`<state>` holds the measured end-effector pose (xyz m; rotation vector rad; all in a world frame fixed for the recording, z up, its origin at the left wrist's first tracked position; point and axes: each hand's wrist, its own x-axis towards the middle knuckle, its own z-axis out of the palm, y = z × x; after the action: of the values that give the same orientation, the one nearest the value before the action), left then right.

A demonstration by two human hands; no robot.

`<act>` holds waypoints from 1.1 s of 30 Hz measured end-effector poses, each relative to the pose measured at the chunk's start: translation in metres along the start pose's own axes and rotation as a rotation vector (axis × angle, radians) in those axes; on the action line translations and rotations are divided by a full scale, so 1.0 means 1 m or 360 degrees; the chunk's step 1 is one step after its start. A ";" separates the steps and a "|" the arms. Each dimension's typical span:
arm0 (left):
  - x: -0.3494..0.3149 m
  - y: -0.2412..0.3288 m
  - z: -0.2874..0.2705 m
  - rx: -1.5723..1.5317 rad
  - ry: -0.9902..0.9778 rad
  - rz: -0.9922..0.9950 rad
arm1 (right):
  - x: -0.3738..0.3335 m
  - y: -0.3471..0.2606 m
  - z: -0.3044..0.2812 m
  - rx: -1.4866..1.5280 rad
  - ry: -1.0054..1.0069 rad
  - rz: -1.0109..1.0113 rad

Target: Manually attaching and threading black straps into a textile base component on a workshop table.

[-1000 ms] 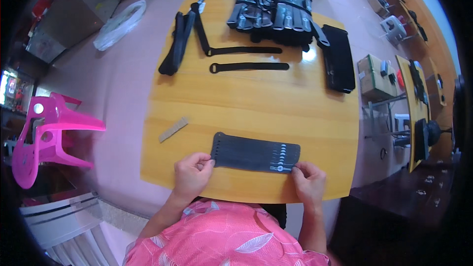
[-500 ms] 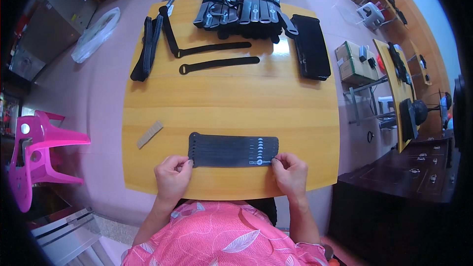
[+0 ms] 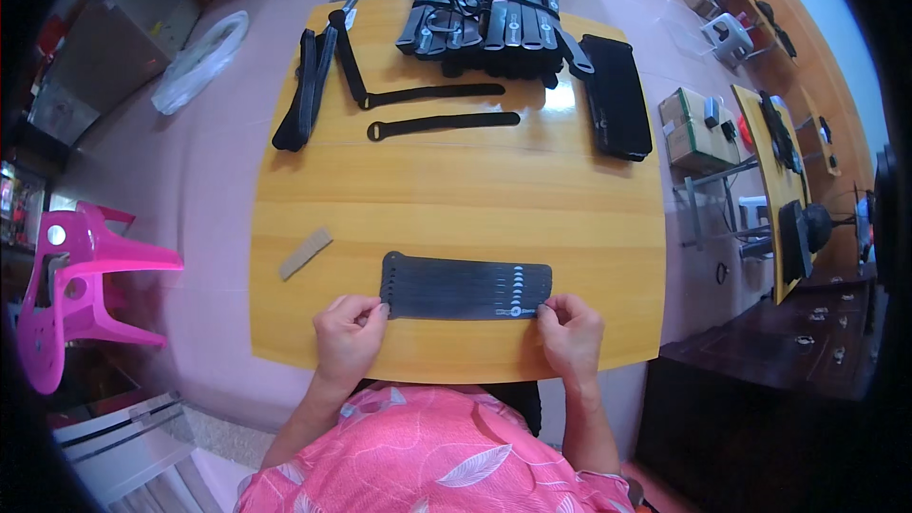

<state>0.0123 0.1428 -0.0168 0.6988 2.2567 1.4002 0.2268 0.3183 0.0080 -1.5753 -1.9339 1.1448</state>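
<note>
Several flat black straps (image 3: 442, 283) lie overlapped in a neat row near the table's front edge, their rounded tabs at the left and pale printed marks toward the right. My left hand (image 3: 350, 332) pinches the left end of the nearest strap (image 3: 446, 312) between thumb and fingertips. At its right end my right hand (image 3: 572, 331) is closed in the same kind of pinch. Between the two hands this strap lies straight along the row's near side. Farther back, two single black straps with end loops, one (image 3: 435, 92) and another (image 3: 445, 123), rest on the wood.
A big bundle of black straps (image 3: 513, 19) sits at the table's far side. To its right is a black strap stack (image 3: 617, 100); at far left lies a folded black bundle (image 3: 306, 90). A brown strip (image 3: 306, 253) lies left of the row. A pink stool (image 3: 90, 275) stands left.
The view has shifted slightly, so the table and everything on it appear farther right. Both hands keep their pinch at the ends of the nearest strap, and the row looks the same.
</note>
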 end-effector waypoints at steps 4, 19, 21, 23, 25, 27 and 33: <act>-0.001 0.003 -0.001 0.0051 0.0001 0.0016 | 0.001 0.003 0.002 0.0045 -0.0016 0.0004; 0.000 0.011 -0.001 0.0197 0.0048 0.0332 | -0.001 0.002 -0.001 -0.0006 0.0039 -0.0025; 0.000 0.008 0.000 0.0233 0.0045 0.0329 | -0.002 0.001 0.000 -0.0026 0.0048 -0.0020; 0.000 0.010 0.000 0.0283 0.0036 0.0369 | -0.001 0.001 -0.001 -0.0067 0.0077 -0.0004; 0.001 0.014 -0.003 0.0326 0.0023 0.0408 | 0.001 0.001 0.003 -0.0294 0.0086 -0.0200; 0.003 0.017 -0.008 0.0624 -0.0076 0.0267 | 0.002 -0.001 0.004 -0.0323 0.0070 -0.0142; 0.004 0.016 -0.012 0.0545 -0.0096 0.0298 | 0.000 -0.007 -0.001 -0.0671 0.0029 -0.0046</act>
<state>0.0057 0.1423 0.0030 1.0709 2.4613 1.0588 0.2231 0.3183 0.0142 -1.7430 -2.2850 0.7364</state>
